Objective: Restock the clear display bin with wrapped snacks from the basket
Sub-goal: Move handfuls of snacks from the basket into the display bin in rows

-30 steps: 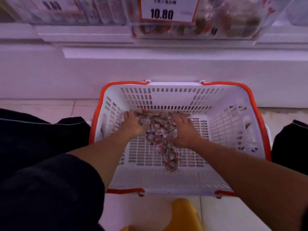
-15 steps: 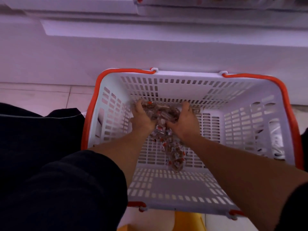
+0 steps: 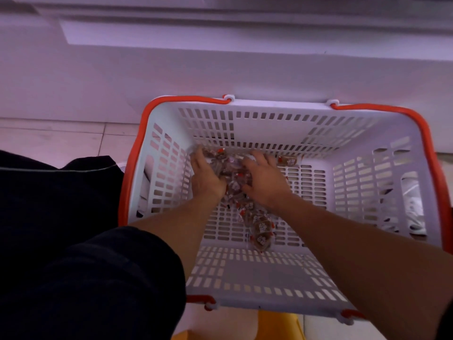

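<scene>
A white slotted basket (image 3: 277, 273) with orange rim and handles sits on the floor in front of me. A heap of small wrapped snacks (image 3: 259, 228), brown with red-and-white wrappers, lies on its bottom and trails toward me. My left hand (image 3: 206, 176) cups the heap's left side, fingers curled into it. My right hand (image 3: 266, 181) curls over the heap from the right. The snacks between my palms are partly hidden. One wrapped snack (image 3: 289, 160) lies apart by the far wall. The clear display bin is out of view.
The white base of the shelving unit (image 3: 220, 69) rises right behind the basket. Pale floor tiles (image 3: 61, 141) lie to the left. My dark-clothed knee (image 3: 85, 278) fills the lower left. A yellow object (image 3: 279, 326) shows under the basket's near edge.
The view has tilted down, so the shelf bins and price tags have left the frame. Both hands slid toward the basket's far wall and closed in on the heap.
</scene>
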The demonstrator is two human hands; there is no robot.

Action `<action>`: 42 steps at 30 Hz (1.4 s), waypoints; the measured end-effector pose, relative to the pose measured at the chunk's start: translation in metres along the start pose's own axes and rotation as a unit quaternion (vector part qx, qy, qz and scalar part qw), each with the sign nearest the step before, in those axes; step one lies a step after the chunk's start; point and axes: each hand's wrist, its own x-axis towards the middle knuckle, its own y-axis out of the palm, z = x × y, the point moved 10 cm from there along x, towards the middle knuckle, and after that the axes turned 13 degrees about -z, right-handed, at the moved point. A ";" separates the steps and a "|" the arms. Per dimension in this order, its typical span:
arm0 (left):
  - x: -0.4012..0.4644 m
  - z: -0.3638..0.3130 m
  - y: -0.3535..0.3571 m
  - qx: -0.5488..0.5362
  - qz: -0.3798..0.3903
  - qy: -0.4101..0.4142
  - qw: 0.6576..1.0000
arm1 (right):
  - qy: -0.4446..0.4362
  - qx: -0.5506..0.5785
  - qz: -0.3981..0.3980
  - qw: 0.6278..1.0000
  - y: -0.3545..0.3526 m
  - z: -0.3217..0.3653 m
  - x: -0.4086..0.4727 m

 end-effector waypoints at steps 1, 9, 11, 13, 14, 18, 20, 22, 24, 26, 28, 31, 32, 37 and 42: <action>0.000 0.002 0.002 0.003 0.006 -0.013 1.000 | -0.010 0.007 0.008 1.000 0.002 0.005 -0.001; 0.003 0.012 0.013 -0.103 0.055 -0.085 0.990 | 0.047 0.013 0.055 0.997 0.009 0.006 0.008; 0.005 0.008 0.013 -0.070 0.071 -0.035 0.994 | 0.059 0.027 0.060 0.996 0.008 0.002 0.012; 0.005 -0.001 0.017 -0.043 0.093 0.025 0.994 | 0.055 0.033 0.056 0.996 0.005 -0.001 0.011; 0.003 -0.009 0.019 -0.034 0.106 0.061 0.992 | 0.049 0.030 0.060 0.997 0.005 -0.001 0.010; -0.004 -0.024 0.030 -0.003 0.163 0.145 0.976 | 0.033 0.052 0.081 0.995 0.000 -0.001 0.005; -0.004 -0.025 0.029 0.016 0.163 0.166 0.973 | 0.033 0.079 0.113 0.990 -0.001 -0.004 0.003; -0.004 -0.024 0.028 0.014 0.167 0.151 0.974 | 0.073 0.132 0.147 0.978 0.000 -0.015 -0.003; -0.006 -0.020 0.024 -0.007 0.162 0.116 0.980 | 0.161 0.206 0.162 0.951 0.000 -0.033 -0.012; -0.013 -0.014 0.022 -0.002 0.156 0.103 0.982 | 0.260 0.287 0.149 0.910 -0.001 -0.049 -0.025; -0.020 -0.003 0.020 -0.016 0.148 0.070 0.986 | 0.343 0.350 0.124 0.863 0.001 -0.063 -0.038; -0.024 0.012 0.017 -0.016 0.139 -0.010 0.990 | 0.425 0.403 0.087 0.806 0.002 -0.075 -0.051; -0.024 0.012 0.018 -0.007 0.147 -0.022 0.989 | 0.433 0.412 0.076 0.798 0.000 -0.076 -0.052; -0.020 0.005 0.009 0.005 0.194 -0.052 0.980 | 0.405 0.416 0.051 0.813 -0.018 -0.072 -0.043; -0.027 -0.005 -0.007 -0.154 0.266 -0.166 0.937 | 0.374 0.434 0.034 0.819 -0.047 -0.060 -0.028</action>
